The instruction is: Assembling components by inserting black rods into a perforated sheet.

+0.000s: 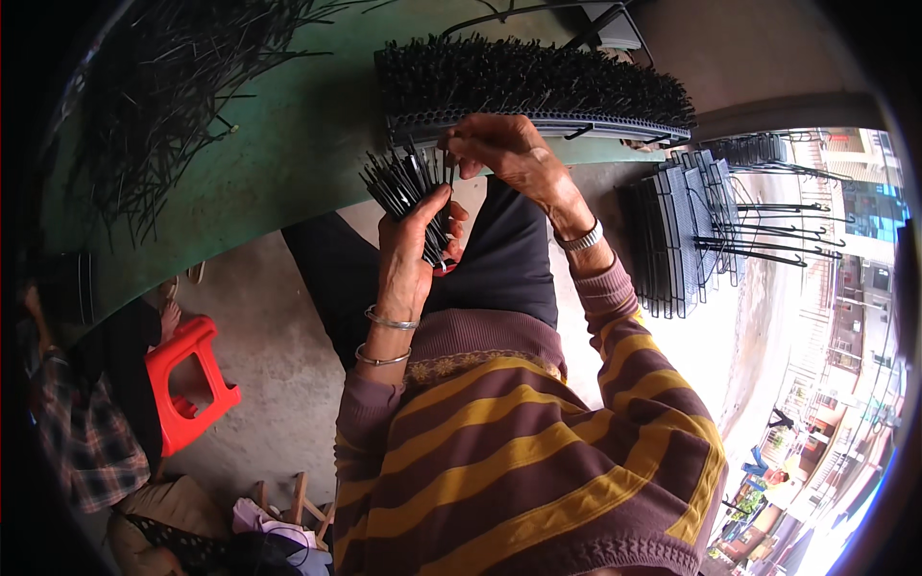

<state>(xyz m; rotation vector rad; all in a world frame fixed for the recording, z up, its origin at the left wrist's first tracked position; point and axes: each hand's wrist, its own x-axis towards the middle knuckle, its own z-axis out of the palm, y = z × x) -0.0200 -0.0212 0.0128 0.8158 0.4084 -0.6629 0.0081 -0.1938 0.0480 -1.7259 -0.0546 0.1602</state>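
My left hand (pixel 408 235) is wrapped round a bundle of thin black rods (pixel 392 182), held over my lap with the rod ends fanning out at the top. Beside the bundle, the fingers of my right hand (pixel 514 163) pinch one thin dark rod (pixel 449 171). Just beyond both hands, at the table's edge, stands a long perforated rack (pixel 538 121) packed with short black pieces standing upright. Their exact kind is too small to tell.
A loose heap of long thin black strips (pixel 163 106) covers the far left of the green table (pixel 317 115). Stacked mesh racks with rods (pixel 672 230) stand on the right. A red stool (pixel 197 384) and a person in a plaid sleeve (pixel 106 432) are at left.
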